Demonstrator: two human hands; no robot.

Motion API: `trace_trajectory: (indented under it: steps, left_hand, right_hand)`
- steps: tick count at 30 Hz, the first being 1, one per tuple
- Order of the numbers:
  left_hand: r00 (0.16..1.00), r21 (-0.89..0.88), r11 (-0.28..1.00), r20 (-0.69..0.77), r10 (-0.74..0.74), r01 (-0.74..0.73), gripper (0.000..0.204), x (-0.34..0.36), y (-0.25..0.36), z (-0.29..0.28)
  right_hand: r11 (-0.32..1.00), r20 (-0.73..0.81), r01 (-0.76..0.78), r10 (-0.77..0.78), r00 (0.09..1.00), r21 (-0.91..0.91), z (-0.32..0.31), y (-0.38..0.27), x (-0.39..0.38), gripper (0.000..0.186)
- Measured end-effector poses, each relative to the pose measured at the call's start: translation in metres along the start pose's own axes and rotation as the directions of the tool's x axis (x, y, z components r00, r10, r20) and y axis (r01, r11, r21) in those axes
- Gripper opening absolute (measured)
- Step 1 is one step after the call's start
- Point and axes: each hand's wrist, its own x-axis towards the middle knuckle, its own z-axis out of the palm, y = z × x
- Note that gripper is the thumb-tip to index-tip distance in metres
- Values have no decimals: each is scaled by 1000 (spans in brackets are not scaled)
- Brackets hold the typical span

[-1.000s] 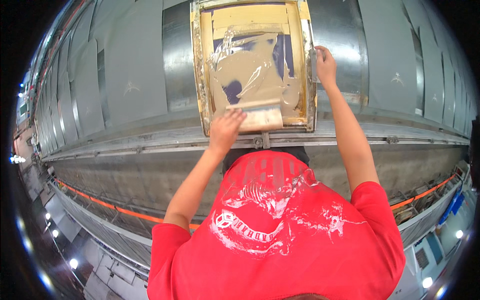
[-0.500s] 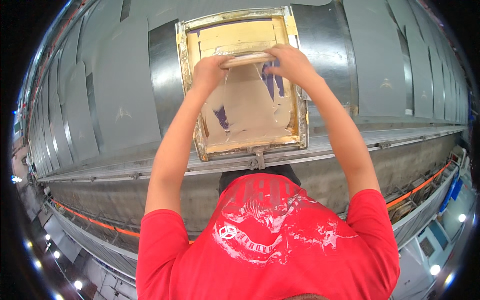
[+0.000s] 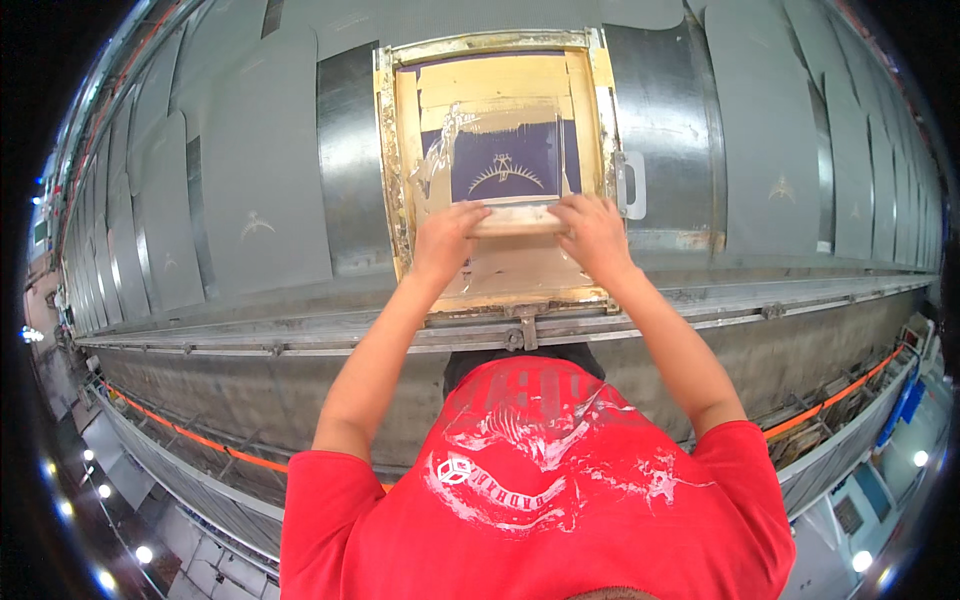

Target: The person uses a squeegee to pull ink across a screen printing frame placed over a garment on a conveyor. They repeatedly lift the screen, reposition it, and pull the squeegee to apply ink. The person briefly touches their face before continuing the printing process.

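Observation:
A squeegee (image 3: 517,220) with a pale handle lies crosswise inside a screen printing frame (image 3: 385,130). My left hand (image 3: 449,240) grips its left end and my right hand (image 3: 594,238) its right end, fingers wrapped over the top. Beige ink (image 3: 515,268) pools on the near side of the squeegee. Beyond it shows the dark purple mesh (image 3: 470,160) with a pale spiky arc design (image 3: 506,176). Smears of ink cling to the mesh on the left. Yellowish tape borders the inside of the worn frame. The squeegee's blade is hidden under the handle and ink.
Grey fabric panels (image 3: 250,160), several with a small pale print, lie along the long table on both sides. A metal rail (image 3: 690,312) with clamps runs along the near edge. A white handle (image 3: 632,185) sticks out at the frame's right. An orange strip (image 3: 820,410) runs lower down.
Both hands have drawn the squeegee toward me, from the far part of the frame to its near part. The purple mesh and arc design behind it, formerly covered with ink, now show.

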Motion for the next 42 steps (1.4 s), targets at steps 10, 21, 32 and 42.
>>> trace_trajectory:
  steps: [10, 21, 32, 42]
  left_hand:
    - [989, 281, 952, 52, -139, 119, 27, 131, -39, -22]
    - [997, 178, 983, 47, -53, 44, 39, 8, 1, -12]
    - [973, 345, 929, 132, -190, 135, 29, 136, -31, -22]
    - [994, 175, 981, 58, -92, 80, 32, -37, 20, -1]
  right_hand:
    - [990, -111, -43, 27, 993, -136, -7, 51, 118, 34]
    - [998, -56, -9, 5, 998, -69, -1, 0, 7, 42]
    - [995, -135, -96, 97, 986, 13, -8, 57, 114, 31]
    - [1000, -37, -12, 13, 999, 29, 12, -14, -45, 46]
